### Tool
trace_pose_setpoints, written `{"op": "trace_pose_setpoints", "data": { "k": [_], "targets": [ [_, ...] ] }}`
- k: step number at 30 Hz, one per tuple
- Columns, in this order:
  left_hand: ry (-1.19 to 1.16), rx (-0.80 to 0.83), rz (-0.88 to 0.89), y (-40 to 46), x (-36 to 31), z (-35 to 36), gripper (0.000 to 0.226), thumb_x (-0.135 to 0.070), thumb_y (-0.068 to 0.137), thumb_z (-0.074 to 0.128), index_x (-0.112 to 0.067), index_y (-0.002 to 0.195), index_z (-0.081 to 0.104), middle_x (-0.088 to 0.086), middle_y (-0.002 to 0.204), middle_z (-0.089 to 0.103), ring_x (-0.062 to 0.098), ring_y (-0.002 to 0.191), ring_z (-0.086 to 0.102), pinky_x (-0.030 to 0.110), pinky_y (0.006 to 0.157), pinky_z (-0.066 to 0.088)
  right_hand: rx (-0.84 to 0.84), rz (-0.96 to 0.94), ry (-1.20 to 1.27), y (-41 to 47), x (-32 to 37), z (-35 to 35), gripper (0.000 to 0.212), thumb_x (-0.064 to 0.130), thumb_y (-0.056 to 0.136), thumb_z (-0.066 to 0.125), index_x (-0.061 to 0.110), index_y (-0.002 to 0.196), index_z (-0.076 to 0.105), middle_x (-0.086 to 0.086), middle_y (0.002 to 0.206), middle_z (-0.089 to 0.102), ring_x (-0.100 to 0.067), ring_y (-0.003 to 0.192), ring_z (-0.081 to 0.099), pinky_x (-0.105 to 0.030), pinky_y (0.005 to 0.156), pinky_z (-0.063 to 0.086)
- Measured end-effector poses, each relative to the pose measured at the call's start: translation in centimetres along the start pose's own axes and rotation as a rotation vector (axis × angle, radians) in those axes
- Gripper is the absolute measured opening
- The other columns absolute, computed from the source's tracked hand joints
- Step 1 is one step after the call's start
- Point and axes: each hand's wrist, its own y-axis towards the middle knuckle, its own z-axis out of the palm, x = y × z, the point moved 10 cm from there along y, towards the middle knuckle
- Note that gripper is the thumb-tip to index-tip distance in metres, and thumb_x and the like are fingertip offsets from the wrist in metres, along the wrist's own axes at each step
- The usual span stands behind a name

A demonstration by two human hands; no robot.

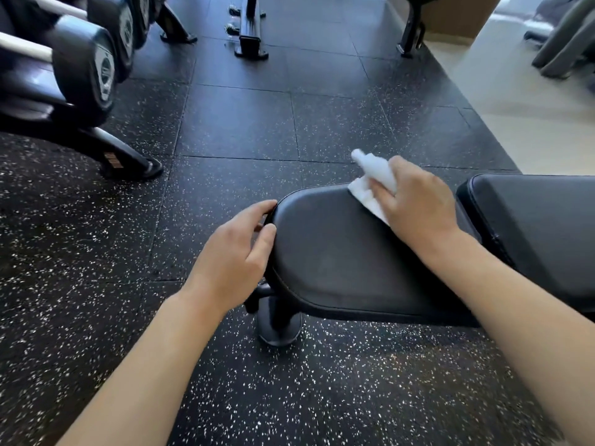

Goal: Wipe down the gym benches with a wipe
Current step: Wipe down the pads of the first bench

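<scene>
A person bends over a gym bench (338, 252), right hand (418, 204) pressing a white wipe (370, 185) to the far edge of the seat pad — fingers curled over the bunched wipe, apparently to keep it from slipping. The left hand (238, 249) cups the pad's rounded end, thumb on top, likely steadying the bench. The backrest (531, 220) lies just beside it; dumbbells (93, 66) sit racked well apart.

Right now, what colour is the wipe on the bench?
White wipe, clearest in the head view.
</scene>
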Motion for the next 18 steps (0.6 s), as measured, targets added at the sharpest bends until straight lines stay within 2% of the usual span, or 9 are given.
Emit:
{"op": "trace_pose_setpoints", "data": {
  "k": [2, 5, 7, 9, 11, 14, 16, 18],
  "targets": [
    [0.014, 0.007, 0.009, -0.2, -0.1, -0.1, 0.049, -0.042, 0.101, 0.049, -0.032, 0.149, 0.054, -0.015, 0.128, 0.067, 0.006, 0.113, 0.064, 0.040, 0.105, 0.052, -0.001, -0.089, 0.020, -1.6, 3.4, 0.4, 0.035, 0.061, 0.087, 0.046, 0.028, 0.101, 0.049, -0.005, 0.087, 0.068, -0.032, 0.085, 0.066, -0.033, 0.069, 0.032],
    [0.022, 0.004, 0.023, -0.2, -0.2, -0.1, 0.040, -0.036, 0.104, 0.052, -0.035, 0.144, 0.056, -0.017, 0.124, 0.068, 0.007, 0.109, 0.067, 0.044, 0.100, 0.055, 0.075, -0.252, 0.026, -5.0, 8.9, 2.4, 0.025, 0.045, 0.089, 0.070, 0.024, 0.091, 0.056, -0.001, 0.083, 0.066, -0.032, 0.080, 0.066, -0.035, 0.063, 0.041],
    [0.028, 0.009, 0.043, -0.2, -0.6, 0.0, 0.034, -0.037, 0.103, 0.048, -0.036, 0.135, 0.059, -0.020, 0.118, 0.069, 0.005, 0.108, 0.067, 0.045, 0.096, 0.056, 0.110, -0.373, 0.021, -6.2, 10.7, 3.4, 0.026, 0.037, 0.089, 0.075, 0.018, 0.089, 0.057, 0.002, 0.082, 0.062, -0.030, 0.076, 0.064, -0.035, 0.060, 0.044],
    [0.029, 0.003, 0.039, -0.1, -0.8, 0.1, 0.042, -0.039, 0.100, 0.047, -0.034, 0.141, 0.057, -0.017, 0.126, 0.068, 0.005, 0.116, 0.063, 0.045, 0.101, 0.054, 0.127, -0.331, 0.048, -4.7, 8.8, 3.3, 0.023, 0.039, 0.092, 0.070, 0.024, 0.091, 0.053, 0.002, 0.086, 0.064, -0.031, 0.082, 0.065, -0.037, 0.064, 0.043],
    [0.034, 0.004, 0.025, 0.0, -0.9, 0.4, 0.052, -0.042, 0.099, 0.049, -0.031, 0.150, 0.052, -0.014, 0.140, 0.062, 0.008, 0.126, 0.059, 0.044, 0.108, 0.051, 0.058, -0.190, 0.015, -1.5, 4.2, 2.4, 0.022, 0.049, 0.095, 0.059, 0.029, 0.094, 0.049, -0.002, 0.093, 0.069, -0.033, 0.090, 0.067, -0.038, 0.069, 0.042],
    [0.056, 0.015, 0.042, -0.2, -1.4, 1.1, 0.056, -0.044, 0.098, 0.051, -0.031, 0.153, 0.047, -0.016, 0.148, 0.054, 0.005, 0.135, 0.052, 0.040, 0.114, 0.046, 0.014, 0.081, -0.055, 2.1, -3.4, 1.1, 0.030, 0.050, 0.098, 0.055, 0.021, 0.104, 0.058, -0.015, 0.106, 0.072, -0.041, 0.100, 0.067, -0.042, 0.075, 0.039],
    [0.087, 0.019, 0.060, -0.3, -1.7, 1.5, 0.058, -0.046, 0.098, 0.051, -0.033, 0.154, 0.043, -0.020, 0.151, 0.049, 0.000, 0.138, 0.046, 0.031, 0.118, 0.039, -0.007, 0.093, -0.079, 2.5, -3.7, 0.9, 0.035, 0.048, 0.098, 0.053, 0.014, 0.105, 0.060, -0.016, 0.106, 0.071, -0.043, 0.099, 0.066, -0.043, 0.075, 0.042],
    [0.111, 0.022, 0.065, -0.2, -2.0, 1.9, 0.060, -0.047, 0.098, 0.050, -0.033, 0.155, 0.041, -0.019, 0.153, 0.045, -0.001, 0.141, 0.042, 0.026, 0.118, 0.033, -0.014, -0.031, -0.081, 1.3, -0.2, 1.0, 0.041, 0.051, 0.094, 0.051, 0.020, 0.117, 0.065, -0.015, 0.100, 0.069, -0.041, 0.093, 0.068, -0.045, 0.075, 0.050]
  ]
}}
